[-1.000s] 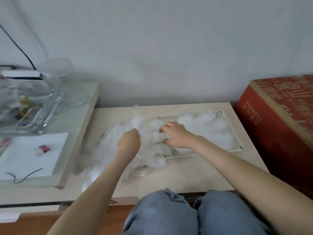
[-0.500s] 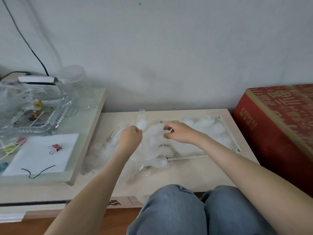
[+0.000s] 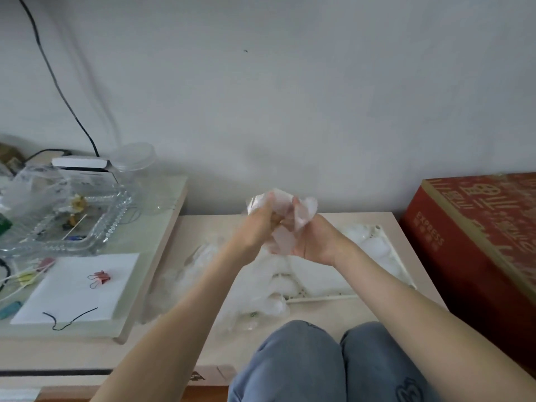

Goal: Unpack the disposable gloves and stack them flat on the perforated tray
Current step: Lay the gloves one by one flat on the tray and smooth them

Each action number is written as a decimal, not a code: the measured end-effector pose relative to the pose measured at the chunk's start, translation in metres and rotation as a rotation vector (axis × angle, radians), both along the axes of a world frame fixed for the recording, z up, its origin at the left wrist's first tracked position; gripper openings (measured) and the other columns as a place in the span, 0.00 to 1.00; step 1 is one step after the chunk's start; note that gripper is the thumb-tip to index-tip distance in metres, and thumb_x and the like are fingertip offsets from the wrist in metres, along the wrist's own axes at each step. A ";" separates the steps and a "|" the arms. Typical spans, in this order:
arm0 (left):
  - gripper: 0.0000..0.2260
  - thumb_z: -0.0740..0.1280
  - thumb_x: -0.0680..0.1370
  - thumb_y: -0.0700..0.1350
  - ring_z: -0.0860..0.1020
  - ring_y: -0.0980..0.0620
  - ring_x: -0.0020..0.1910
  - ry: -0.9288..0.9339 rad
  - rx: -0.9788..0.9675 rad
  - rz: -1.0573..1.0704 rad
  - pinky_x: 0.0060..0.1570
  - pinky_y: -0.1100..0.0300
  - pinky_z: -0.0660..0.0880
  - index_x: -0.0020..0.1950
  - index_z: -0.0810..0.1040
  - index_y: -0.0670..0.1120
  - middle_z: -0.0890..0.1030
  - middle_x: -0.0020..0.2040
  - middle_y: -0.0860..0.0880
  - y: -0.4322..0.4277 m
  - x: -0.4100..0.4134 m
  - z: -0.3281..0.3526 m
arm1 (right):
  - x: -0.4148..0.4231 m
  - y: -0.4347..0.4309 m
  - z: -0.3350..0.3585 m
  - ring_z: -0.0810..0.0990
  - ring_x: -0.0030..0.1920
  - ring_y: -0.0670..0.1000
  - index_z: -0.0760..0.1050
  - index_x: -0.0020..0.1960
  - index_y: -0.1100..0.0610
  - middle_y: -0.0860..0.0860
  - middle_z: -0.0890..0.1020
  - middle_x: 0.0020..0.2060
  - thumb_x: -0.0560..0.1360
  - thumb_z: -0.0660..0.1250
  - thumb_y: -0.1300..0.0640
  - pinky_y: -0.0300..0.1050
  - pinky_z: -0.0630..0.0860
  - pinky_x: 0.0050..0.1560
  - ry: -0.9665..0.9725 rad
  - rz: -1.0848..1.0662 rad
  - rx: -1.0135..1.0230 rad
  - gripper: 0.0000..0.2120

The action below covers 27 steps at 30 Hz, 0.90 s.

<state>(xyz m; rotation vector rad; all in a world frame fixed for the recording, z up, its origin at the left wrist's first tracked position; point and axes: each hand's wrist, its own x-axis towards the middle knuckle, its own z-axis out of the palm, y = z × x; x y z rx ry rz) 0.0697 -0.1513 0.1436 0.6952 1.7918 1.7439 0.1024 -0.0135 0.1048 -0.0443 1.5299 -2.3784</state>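
Note:
My left hand [image 3: 255, 230] and my right hand [image 3: 313, 239] are raised together above the low table, both gripping one crumpled clear disposable glove [image 3: 285, 210] between them. Below them lies the white perforated tray [image 3: 397, 262], holding a layer of thin clear gloves [image 3: 368, 245]. A loose heap of more clear gloves [image 3: 200, 274] spreads over the table left of the tray and across its left part. The tray's left end is hidden under the plastic and my arms.
A red cardboard box [image 3: 478, 242] stands right of the table. On the left a higher shelf [image 3: 150, 256] carries a glass tray [image 3: 66, 224], white paper, a binder clip [image 3: 100, 278] and a black cord. My knees are at the table's front edge.
Both hands have risen from the glove heap and come together, lifting one glove up off the pile. The camera has tilted upward.

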 end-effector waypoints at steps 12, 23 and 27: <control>0.42 0.73 0.73 0.43 0.58 0.49 0.74 0.084 -0.370 0.292 0.67 0.55 0.61 0.78 0.49 0.51 0.56 0.76 0.48 0.043 -0.036 -0.060 | 0.029 0.075 -0.041 0.72 0.29 0.47 0.78 0.42 0.56 0.51 0.76 0.33 0.69 0.66 0.68 0.38 0.64 0.26 -0.237 -0.436 0.200 0.08; 0.05 0.62 0.80 0.38 0.79 0.56 0.27 -0.261 -0.305 0.042 0.33 0.63 0.74 0.45 0.74 0.42 0.80 0.36 0.47 0.078 -0.036 -0.091 | 0.043 0.107 -0.067 0.81 0.30 0.49 0.77 0.45 0.58 0.53 0.81 0.33 0.78 0.65 0.56 0.41 0.77 0.32 -0.399 -0.561 0.218 0.06; 0.05 0.60 0.80 0.37 0.78 0.55 0.26 -0.147 -0.530 -0.031 0.24 0.66 0.69 0.49 0.75 0.41 0.80 0.37 0.47 0.084 -0.033 -0.092 | 0.050 0.124 -0.078 0.81 0.33 0.57 0.74 0.43 0.61 0.56 0.80 0.29 0.78 0.65 0.51 0.56 0.77 0.51 -0.515 -0.656 0.177 0.13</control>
